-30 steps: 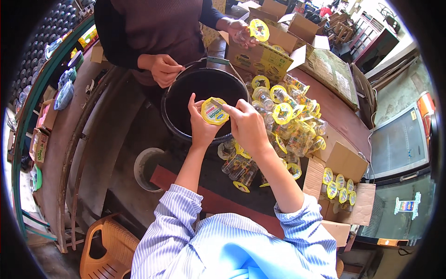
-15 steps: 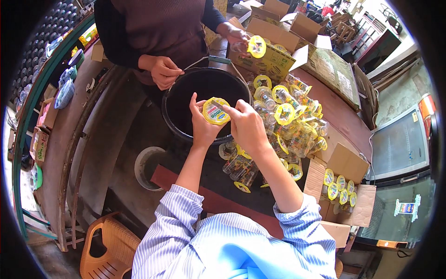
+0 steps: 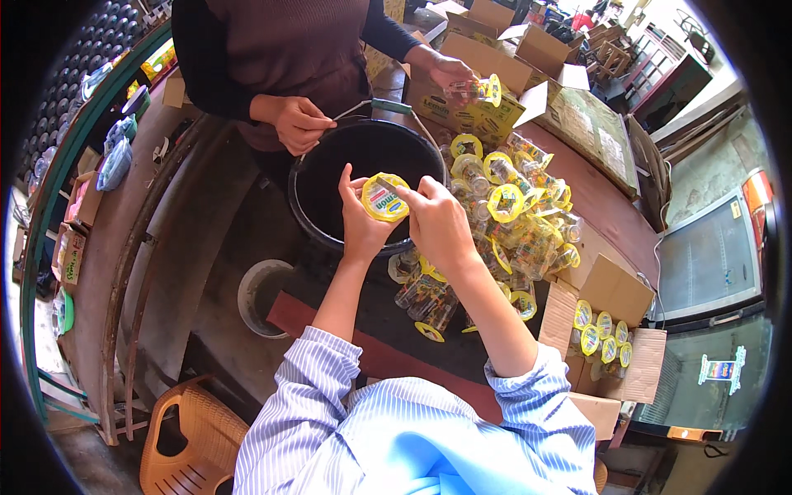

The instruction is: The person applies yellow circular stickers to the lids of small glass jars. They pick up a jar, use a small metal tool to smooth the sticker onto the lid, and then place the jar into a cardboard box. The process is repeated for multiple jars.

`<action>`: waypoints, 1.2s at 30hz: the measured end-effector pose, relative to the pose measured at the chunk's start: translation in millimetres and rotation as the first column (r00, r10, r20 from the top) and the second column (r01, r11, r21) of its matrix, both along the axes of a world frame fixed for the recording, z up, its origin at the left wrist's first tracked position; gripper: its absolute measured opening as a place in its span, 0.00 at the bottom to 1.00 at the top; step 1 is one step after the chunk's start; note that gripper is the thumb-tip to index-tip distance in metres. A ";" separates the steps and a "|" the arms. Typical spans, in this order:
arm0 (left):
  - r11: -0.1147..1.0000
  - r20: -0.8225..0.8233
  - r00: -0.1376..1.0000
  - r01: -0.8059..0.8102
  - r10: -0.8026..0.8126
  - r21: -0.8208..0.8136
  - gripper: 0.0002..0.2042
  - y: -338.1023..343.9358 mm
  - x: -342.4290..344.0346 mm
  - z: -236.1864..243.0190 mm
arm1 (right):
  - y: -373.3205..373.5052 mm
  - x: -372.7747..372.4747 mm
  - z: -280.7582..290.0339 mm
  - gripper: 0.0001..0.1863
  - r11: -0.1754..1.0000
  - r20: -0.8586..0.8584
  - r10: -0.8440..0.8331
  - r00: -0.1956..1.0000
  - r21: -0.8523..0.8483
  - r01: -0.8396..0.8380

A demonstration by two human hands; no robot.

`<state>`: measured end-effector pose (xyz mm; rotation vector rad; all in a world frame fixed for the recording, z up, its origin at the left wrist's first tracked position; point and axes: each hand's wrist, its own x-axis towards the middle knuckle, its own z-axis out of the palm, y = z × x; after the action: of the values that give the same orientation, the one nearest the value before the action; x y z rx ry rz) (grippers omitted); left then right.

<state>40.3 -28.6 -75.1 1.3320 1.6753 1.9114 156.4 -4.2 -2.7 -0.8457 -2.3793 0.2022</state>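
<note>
Over the black bucket (image 3: 299, 216), my left hand (image 3: 360, 229) is closed round a sealed plastic cup with a yellow-rimmed printed lid (image 3: 382, 198). The lid faces up at me, and most of the cup's body is hidden. My right hand (image 3: 441, 223) has its fingers curled at the cup's right side, the index finger touching the lid's edge. To the right lies a heap of clear cups with yellow lids (image 3: 507, 202). Across the bucket, a co-worker's hand (image 3: 299, 124) is at the bucket's wire handle, while their other hand (image 3: 450, 73) holds a similar cup (image 3: 477, 90).
An open carton (image 3: 615, 289) with several upright cups stands at the right. Behind the heap is a yellow printed carton (image 3: 470, 115). A grey pail (image 3: 252, 301) sits left of the bucket, and an orange-brown chair (image 3: 198, 445) is at the lower left. A glass-fronted cabinet (image 3: 714, 256) stands far right.
The co-worker's cup has moved right and turned onto its side, its lid now facing right. Their other hand has shifted slightly right. My hands and cup have hardly moved.
</note>
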 end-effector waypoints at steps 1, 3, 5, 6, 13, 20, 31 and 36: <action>1.000 -0.001 1.000 -0.002 0.002 -0.004 0.50 0.3 0.1 -0.5 | 0.2 -0.4 -0.2 0.13 1.000 0.006 -0.002 1.000 0.011 0.002; 1.000 -0.003 1.000 -0.009 0.009 -0.012 0.50 0.7 -0.9 -2.4 | 1.1 -1.8 -1.4 0.14 0.999 0.006 0.003 1.000 0.035 -0.003; 0.999 0.037 0.999 0.005 -0.003 -0.035 0.51 0.6 -2.2 -4.0 | 2.9 -4.1 -3.0 0.15 0.998 -0.006 0.017 1.000 0.061 -0.017; 0.999 0.057 0.998 0.014 -0.011 -0.044 0.52 0.9 -2.5 -4.1 | 3.8 -5.1 -2.2 0.16 0.998 0.015 0.014 1.000 0.055 -0.015; 0.999 0.022 1.000 -0.013 0.014 -0.051 0.51 0.3 -3.0 -4.3 | 5.1 -11.1 6.9 0.15 1.000 0.143 0.007 0.990 0.027 -0.011; 0.999 0.092 0.995 0.033 -0.031 -0.022 0.52 -0.6 -1.3 -1.4 | 4.4 -7.8 6.7 0.14 1.000 0.207 0.002 0.978 -0.021 0.002; 1.000 0.038 0.999 0.028 -0.029 0.013 0.51 0.1 0.1 -2.0 | 0.8 4.6 8.9 0.06 0.996 0.236 0.021 0.971 -0.084 -0.001; 1.000 0.022 1.000 0.003 -0.003 -0.007 0.52 -0.3 -0.9 -2.4 | 3.1 26.5 32.8 0.12 0.990 0.090 0.031 0.995 -0.136 -0.018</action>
<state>39.4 -29.0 -77.5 1.3049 1.6668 1.9098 182.9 -1.1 30.1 -0.9061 -2.4849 0.3453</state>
